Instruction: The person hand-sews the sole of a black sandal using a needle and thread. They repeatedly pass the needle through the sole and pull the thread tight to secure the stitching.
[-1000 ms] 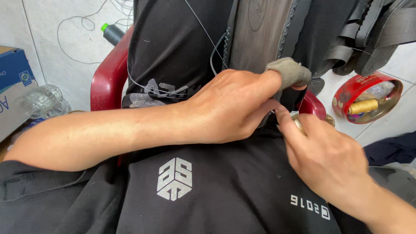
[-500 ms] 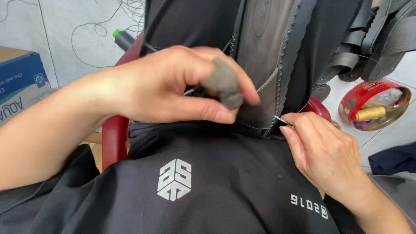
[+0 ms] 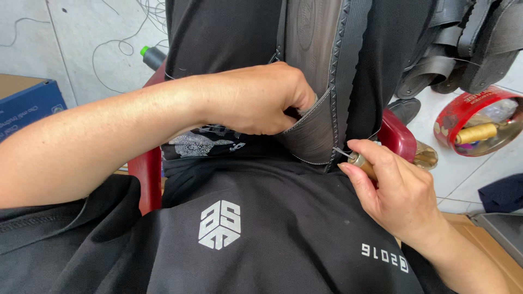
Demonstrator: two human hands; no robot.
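— What is the left hand [image 3: 256,98] doing at this moment?

— It is closed around the lower edge of the grey leather panel [image 3: 315,128], fingers tucked behind the flap and thumb on the front, pinching it firm. Half a second ago that hand was raised in front of the panel, its grey-capped finger showing; it has since dropped and gripped the edge, and the cap is out of sight.

— And the right hand [image 3: 400,190]?

— It is curled narrow around a wooden-handled awl [image 3: 357,159]. The thin metal point meets the stitched border of the panel at its lower right corner. Whether the tip has gone through the leather cannot be told from this view. The hand has hardly shifted from where it was half a second ago.

— So what does the change amount to?

— As a judgement, the person has gone from handling thread or repositioning to bracing the piece: the left hand steadies the leather while the awl bears on the seam line.

— Where does the panel sit?

— It hangs upright against black fabric draped over a red plastic chair [image 3: 148,174], just above the person's lap, between the two hands.

— Anything else nearby?

— A red round tin [image 3: 455,111] holding a spool of yellow thread [image 3: 476,132] lies on the tiled floor to the right, well apart from the hands. A blue cardboard box [image 3: 30,106] stands at the left, and a dark bottle with a green cap [image 3: 152,56] leans behind the chair.
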